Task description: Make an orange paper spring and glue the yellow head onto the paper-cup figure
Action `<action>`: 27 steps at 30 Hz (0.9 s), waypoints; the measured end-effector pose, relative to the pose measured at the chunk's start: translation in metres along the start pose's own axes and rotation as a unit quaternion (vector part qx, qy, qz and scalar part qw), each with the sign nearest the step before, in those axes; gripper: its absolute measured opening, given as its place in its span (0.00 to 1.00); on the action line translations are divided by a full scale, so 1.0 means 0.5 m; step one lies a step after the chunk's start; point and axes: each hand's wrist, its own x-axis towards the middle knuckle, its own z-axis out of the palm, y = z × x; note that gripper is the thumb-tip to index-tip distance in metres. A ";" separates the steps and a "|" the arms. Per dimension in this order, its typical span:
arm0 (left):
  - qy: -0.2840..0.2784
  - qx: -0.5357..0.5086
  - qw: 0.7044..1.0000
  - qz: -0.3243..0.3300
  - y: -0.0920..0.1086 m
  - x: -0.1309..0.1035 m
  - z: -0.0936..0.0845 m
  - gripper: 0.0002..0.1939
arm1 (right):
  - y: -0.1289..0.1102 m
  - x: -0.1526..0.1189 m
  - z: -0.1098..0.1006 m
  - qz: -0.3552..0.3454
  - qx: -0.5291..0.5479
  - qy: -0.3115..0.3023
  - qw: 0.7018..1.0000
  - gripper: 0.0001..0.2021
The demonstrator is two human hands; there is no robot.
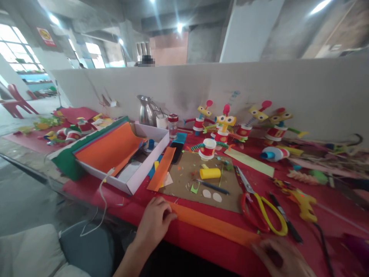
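A long orange strip (215, 222) of thin sheet stretches along the front edge of the red-covered table. My left hand (154, 221) grips its left end, thumb and fingers closed. At the other end my right hand (281, 256), a little blurred, pinches the strip. Just beyond lies a brown cardboard mat (184, 181) bearing a yellow paper tube (210, 173), a dark pen-like tool (215, 187), two white ovals and scraps. A second orange strip (162, 169) rests across the mat's left edge. Open scissors (256, 207) with red and yellow handles lie near my right hand.
A yellow glue gun (305, 204) and a black marker (285, 219) lie at the right. A white box (148, 159) with coloured sheets stands left. Behind are several robot-like figures (223, 127), a headless figure body (207, 148), a steel jug (146, 111) and a glass jar (173, 125).
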 end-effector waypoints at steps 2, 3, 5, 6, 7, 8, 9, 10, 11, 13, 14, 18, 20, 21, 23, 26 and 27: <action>0.007 0.010 1.000 0.007 -0.010 -0.005 -0.001 0.08 | -0.013 -0.003 -0.007 0.008 0.006 0.014 1.000 0.22; 0.013 0.017 1.000 0.011 -0.015 -0.007 -0.001 0.08 | -0.019 -0.003 -0.011 0.012 0.009 0.005 1.000 0.21; 0.024 0.029 0.999 0.015 -0.025 -0.006 -0.001 0.08 | -0.029 -0.003 -0.018 0.033 0.008 -0.005 0.999 0.19; 0.026 0.030 0.999 0.018 -0.029 -0.005 0.000 0.09 | -0.032 -0.002 -0.022 0.045 0.007 -0.014 0.999 0.18; 0.029 0.029 0.999 0.020 -0.033 -0.003 0.001 0.09 | -0.034 -0.002 -0.025 0.056 0.007 -0.021 0.998 0.17; 0.029 0.026 0.999 0.020 -0.035 -0.001 0.002 0.09 | -0.035 -0.001 -0.027 0.064 0.007 -0.029 0.998 0.17; 0.029 0.022 0.999 0.019 -0.037 0.000 0.002 0.09 | -0.035 -0.002 -0.030 0.069 0.007 -0.036 0.997 0.16; 0.031 0.020 0.999 0.016 -0.037 0.001 0.003 0.09 | -0.035 -0.002 -0.031 0.072 0.007 -0.040 0.997 0.15; 0.033 0.019 0.999 0.012 -0.038 0.000 0.003 0.09 | -0.035 -0.003 -0.032 0.072 0.008 -0.041 0.996 0.15; 0.043 0.022 0.999 0.003 -0.039 -0.002 0.004 0.08 | -0.034 -0.004 -0.033 0.072 0.010 -0.039 0.997 0.14; 0.049 0.024 0.999 0.000 -0.040 -0.003 0.004 0.08 | -0.034 -0.004 -0.033 0.071 0.011 -0.039 0.997 0.13; 0.067 0.028 0.997 -0.001 -0.045 -0.003 0.004 0.09 | -0.036 -0.001 -0.033 0.068 0.020 -0.048 0.996 0.11; 0.067 0.027 0.997 -0.002 -0.048 0.000 0.004 0.10 | -0.036 0.000 -0.033 0.071 0.023 -0.053 0.996 0.11; 0.067 0.028 0.997 -0.003 -0.048 0.001 0.005 0.11 | -0.035 0.000 -0.034 0.071 0.024 -0.053 0.996 0.11; 0.072 0.031 0.997 -0.005 -0.048 0.002 0.006 0.11 | -0.028 -0.003 -0.033 0.060 0.024 -0.043 0.997 0.11; 0.073 0.038 0.997 -0.005 -0.045 -0.002 0.009 0.10 | -0.011 -0.012 -0.022 0.010 0.028 -0.007 1.000 0.12; 0.067 0.041 0.997 -0.007 -0.043 -0.004 0.009 0.10 | -0.006 -0.015 -0.016 -0.015 0.021 0.002 1.000 0.12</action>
